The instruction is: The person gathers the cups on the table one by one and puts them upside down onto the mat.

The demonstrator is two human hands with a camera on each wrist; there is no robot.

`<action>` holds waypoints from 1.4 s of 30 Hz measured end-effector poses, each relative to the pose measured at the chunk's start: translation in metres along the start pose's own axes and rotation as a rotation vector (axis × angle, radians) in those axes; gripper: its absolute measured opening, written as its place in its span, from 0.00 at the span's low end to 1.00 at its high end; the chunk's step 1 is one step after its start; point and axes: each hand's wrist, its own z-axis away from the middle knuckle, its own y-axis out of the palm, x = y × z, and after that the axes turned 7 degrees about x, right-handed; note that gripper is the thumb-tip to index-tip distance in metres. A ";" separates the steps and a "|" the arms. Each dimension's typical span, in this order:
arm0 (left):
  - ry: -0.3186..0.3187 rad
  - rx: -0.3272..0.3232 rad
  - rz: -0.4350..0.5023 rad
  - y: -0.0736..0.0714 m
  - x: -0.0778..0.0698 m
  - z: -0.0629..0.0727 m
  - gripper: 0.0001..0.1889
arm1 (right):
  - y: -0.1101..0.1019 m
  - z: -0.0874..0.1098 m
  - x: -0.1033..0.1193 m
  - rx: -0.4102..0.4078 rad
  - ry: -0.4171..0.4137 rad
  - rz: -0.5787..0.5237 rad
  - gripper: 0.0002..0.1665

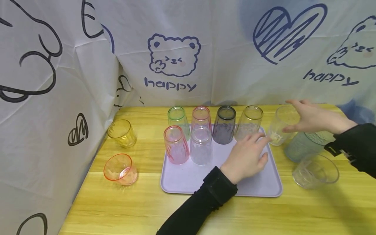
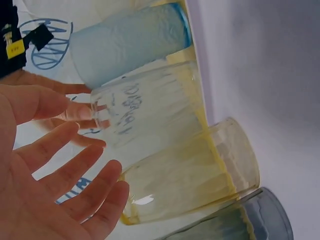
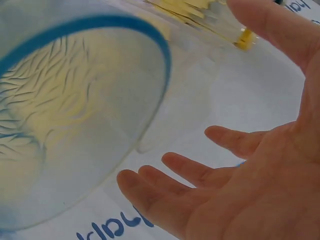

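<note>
While the right hand [image 1: 318, 119] spreads its thumb and fingers about the upper part of a tall clear glass [image 1: 277, 129], its grip is wide, and whether it touches the glass cannot be told. That glass stands on the wood-grained surface [image 1: 141, 202], just beside a lilac tray [image 1: 179, 182]. Over the tray is the left hand [image 1: 245, 158], its grip slack and holding nothing, near an amber-rimmed glass [image 1: 249, 121]. Also on the tray are a green-rimmed glass [image 1: 178, 120], a dark glass [image 1: 224, 129], two pink glasses [image 1: 177, 148] and a colourless glass [image 1: 201, 150]. A teal glass [image 1: 301, 148] and a short clear glass [image 1: 314, 171] stand to the right; a yellow glass [image 1: 121, 133] and an orange-rimmed glass [image 1: 120, 171] stand well apart on the left.
</note>
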 end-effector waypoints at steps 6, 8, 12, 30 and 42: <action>0.005 0.028 -0.033 0.007 -0.002 -0.002 0.24 | 0.006 -0.013 -0.001 0.040 -0.020 -0.010 0.64; 0.004 0.031 -0.041 0.008 -0.001 -0.002 0.24 | 0.008 -0.017 -0.001 0.048 -0.023 -0.021 0.64; -0.011 0.044 -0.046 0.010 0.000 -0.001 0.24 | 0.012 -0.022 -0.002 0.052 -0.020 -0.038 0.63; -0.069 0.034 0.016 0.010 0.016 0.006 0.22 | 0.013 -0.020 -0.002 -0.047 -0.039 -0.033 0.55; -0.043 -0.125 0.220 -0.004 0.027 0.019 0.21 | 0.008 0.016 0.011 -0.287 -0.024 -0.129 0.55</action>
